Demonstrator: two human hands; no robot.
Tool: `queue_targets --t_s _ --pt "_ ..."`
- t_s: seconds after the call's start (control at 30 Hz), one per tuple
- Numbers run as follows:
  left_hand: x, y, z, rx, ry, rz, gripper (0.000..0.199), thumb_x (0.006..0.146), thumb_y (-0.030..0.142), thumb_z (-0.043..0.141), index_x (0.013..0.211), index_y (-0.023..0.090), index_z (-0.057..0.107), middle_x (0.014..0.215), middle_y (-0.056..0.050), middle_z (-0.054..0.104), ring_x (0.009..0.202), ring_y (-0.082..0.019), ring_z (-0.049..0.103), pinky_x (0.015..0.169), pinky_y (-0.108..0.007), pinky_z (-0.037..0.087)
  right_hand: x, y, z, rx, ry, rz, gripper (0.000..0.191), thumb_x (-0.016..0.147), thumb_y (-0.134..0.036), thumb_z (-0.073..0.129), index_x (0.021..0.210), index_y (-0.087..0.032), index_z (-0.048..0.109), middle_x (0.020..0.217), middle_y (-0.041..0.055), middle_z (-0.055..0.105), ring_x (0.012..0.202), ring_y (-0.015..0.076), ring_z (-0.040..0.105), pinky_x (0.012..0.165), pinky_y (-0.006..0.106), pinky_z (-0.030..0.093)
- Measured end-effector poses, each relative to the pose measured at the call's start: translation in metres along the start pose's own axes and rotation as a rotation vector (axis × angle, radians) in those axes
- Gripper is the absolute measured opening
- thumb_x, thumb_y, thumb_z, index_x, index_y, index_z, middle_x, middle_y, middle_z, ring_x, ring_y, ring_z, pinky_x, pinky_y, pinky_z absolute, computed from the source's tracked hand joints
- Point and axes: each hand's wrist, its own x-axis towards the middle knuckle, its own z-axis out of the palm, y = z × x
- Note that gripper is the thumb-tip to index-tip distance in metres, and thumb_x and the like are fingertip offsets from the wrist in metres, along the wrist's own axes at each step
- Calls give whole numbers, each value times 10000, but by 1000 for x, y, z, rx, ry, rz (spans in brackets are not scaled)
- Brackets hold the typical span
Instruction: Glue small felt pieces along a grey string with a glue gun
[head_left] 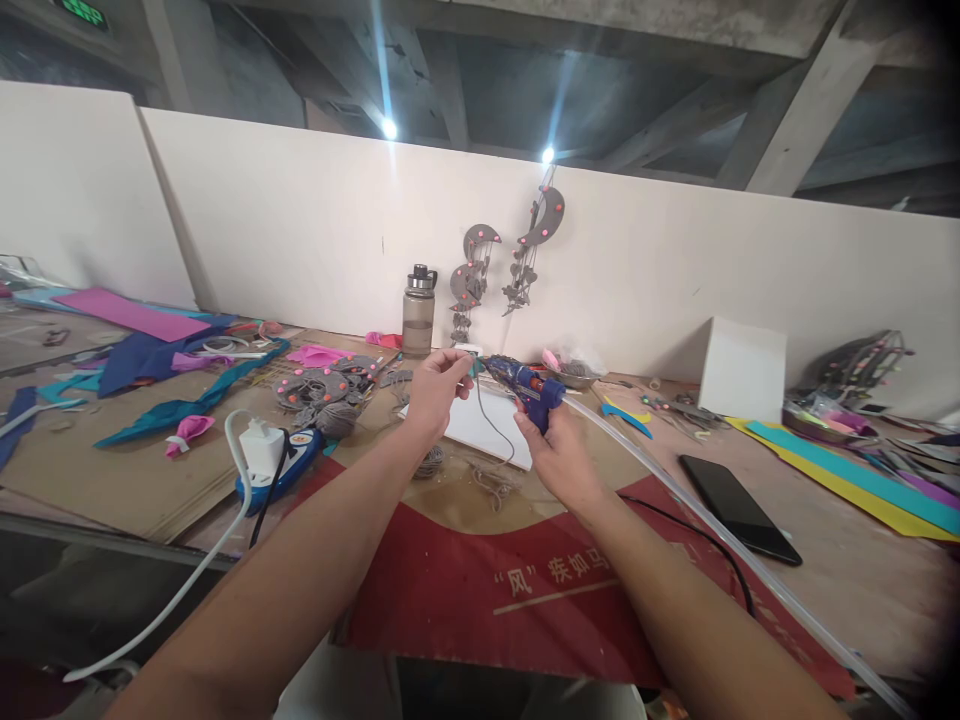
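My right hand (562,450) is wrapped round the grip of a blue hot glue gun (536,393), whose nozzle points left. A long clear glue stick (675,495) runs out of its back toward the lower right. In a pinch, my left hand (439,392) holds a small teal piece (475,364) close to the nozzle; whether the two touch, I cannot tell. Grey cord (491,420) hangs from that piece across a white board (491,440). Loops of cord (491,487) lie on the brown board below.
A water bottle (418,315) stands against the white partition (300,230), near hanging grey crescent ornaments (472,280). To the left are grey felt pieces (322,390), a ball of yarn (335,418) and a power strip (281,475). A phone (739,508) and coloured sheets (855,475) lie right.
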Motion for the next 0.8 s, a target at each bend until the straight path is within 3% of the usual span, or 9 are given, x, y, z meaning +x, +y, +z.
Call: queue_targets --t_s 0.23,0.33,0.5,0.63,0.8 --pt "-1 2 1 -23 16 -7 198 650 295 701 711 148 583 611 27 511 473 -55 467 418 -193 332 0 3 1 12 9 13 306 861 -397 467 1042 -167 554 1015 129 645 941 261 587 840 430 449" --pt "-1 2 1 -35 13 -17 209 646 298 703 720 146 579 624 28 514 477 -53 468 417 -189 333 1 6 2 72 30 69 274 846 -392 490 1001 -174 548 960 107 642 859 230 590 775 393 469" --pt "-1 2 1 -55 9 -56 220 646 303 702 717 146 566 634 29 520 484 -52 472 422 -185 335 6 11 5 423 27 270 241 812 -392 531 951 -200 483 883 42 613 535 107 489 479 259 439" --pt "-1 -1 1 -38 6 -76 222 652 311 697 726 147 568 630 28 524 490 -57 472 424 -186 333 14 22 5 676 -23 461 251 751 -361 587 899 -194 472 908 49 625 522 88 479 434 234 441" --pt "-2 -9 0 104 -5 -22 216 678 340 677 738 158 578 570 41 494 454 -48 410 402 -174 260 17 43 3 457 -175 693 163 715 -297 624 754 -196 502 597 8 588 435 100 481 403 225 408"
